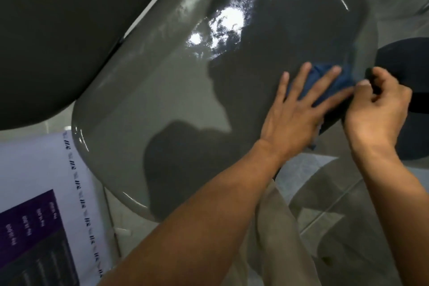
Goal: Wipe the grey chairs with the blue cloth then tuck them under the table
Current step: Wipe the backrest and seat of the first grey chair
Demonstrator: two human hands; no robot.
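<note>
A glossy grey chair seat (162, 100) fills the middle of the head view, with a bright glare patch near its top. My left hand (299, 109) lies flat on the seat's right part, fingers spread, pressing the blue cloth (325, 81) against it. Most of the cloth is hidden under that hand; a corner shows below the wrist. My right hand (376, 111) is at the seat's right edge, thumb and fingers pinched on the edge beside the cloth. The chair's dark backrest (58, 30) rises at upper left.
A white banner with a purple printed panel (34, 216) lies at lower left. Another dark rounded chair part (413, 100) sits at the right edge. Grey tiled floor (336, 204) shows below the seat, along with my light trousers (278, 239).
</note>
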